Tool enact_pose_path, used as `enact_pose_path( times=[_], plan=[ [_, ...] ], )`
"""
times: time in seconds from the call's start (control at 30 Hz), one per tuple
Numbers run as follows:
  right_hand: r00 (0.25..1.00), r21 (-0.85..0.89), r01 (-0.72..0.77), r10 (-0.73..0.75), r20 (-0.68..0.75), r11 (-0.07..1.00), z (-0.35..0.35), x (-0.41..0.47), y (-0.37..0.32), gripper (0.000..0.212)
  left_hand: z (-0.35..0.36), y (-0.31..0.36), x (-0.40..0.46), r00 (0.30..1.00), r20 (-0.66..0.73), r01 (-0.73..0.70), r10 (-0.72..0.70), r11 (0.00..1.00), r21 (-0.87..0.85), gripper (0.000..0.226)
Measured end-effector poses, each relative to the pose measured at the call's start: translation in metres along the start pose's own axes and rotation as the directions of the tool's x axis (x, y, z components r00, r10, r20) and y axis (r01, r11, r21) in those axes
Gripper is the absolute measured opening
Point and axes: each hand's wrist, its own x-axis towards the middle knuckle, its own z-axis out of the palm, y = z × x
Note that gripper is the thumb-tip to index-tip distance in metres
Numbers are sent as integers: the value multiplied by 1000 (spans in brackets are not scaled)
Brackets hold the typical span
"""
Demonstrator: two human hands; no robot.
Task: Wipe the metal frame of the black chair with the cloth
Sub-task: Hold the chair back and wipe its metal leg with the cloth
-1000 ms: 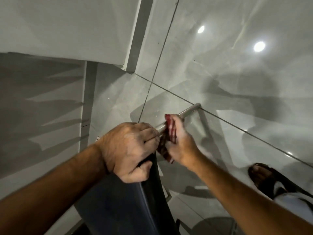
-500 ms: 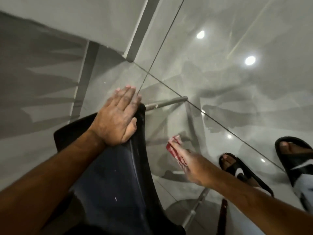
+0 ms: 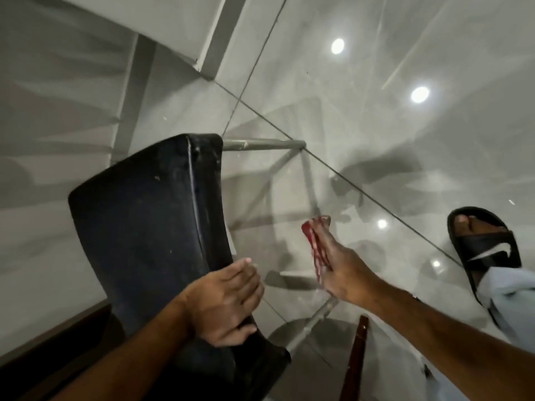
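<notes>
Metal frame [image 3: 262, 145] bar pointing right

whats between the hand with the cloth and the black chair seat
In the head view, only bare glossy floor separates the right hand holding the cloth from the black chair.

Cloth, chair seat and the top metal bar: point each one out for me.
cloth [image 3: 314, 247], head view, on the red fold along the right hand's fingers.
chair seat [image 3: 144, 227], head view, on its black middle.
top metal bar [image 3: 266, 145], head view, mid-length of the tube.
</notes>
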Motion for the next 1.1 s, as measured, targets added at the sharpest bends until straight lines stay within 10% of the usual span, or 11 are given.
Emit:
enact_pose_path(
  times=[0.33, 0.63, 0.8, 0.93, 1.1],
  plan=[
    [942, -52, 214, -220, -252, 975, -35, 126, -135, 99, -56, -192, 20, 984, -159, -56, 76, 990, 127, 70],
    [860, -154, 323, -357, -365, 934, 10, 144, -150, 97, -41, -197, 14, 910, -338, 212, -242, 969, -125, 77],
    [892, 17, 183, -159, -423, 983, 26, 184, -125, 98, -33, -200, 12, 906, -359, 191, -224, 973, -126, 79],
    [977, -13, -184, 182, -109, 983, 20, 200, -88, 100, -32, -202, 12, 909, -369, 156, -194, 979, -130, 72],
    [963, -46, -233, 224, -153, 971, 27, 159, -49, 68, -36, -202, 11, 919, -345, 160, -190, 981, -114, 66]
  ],
)
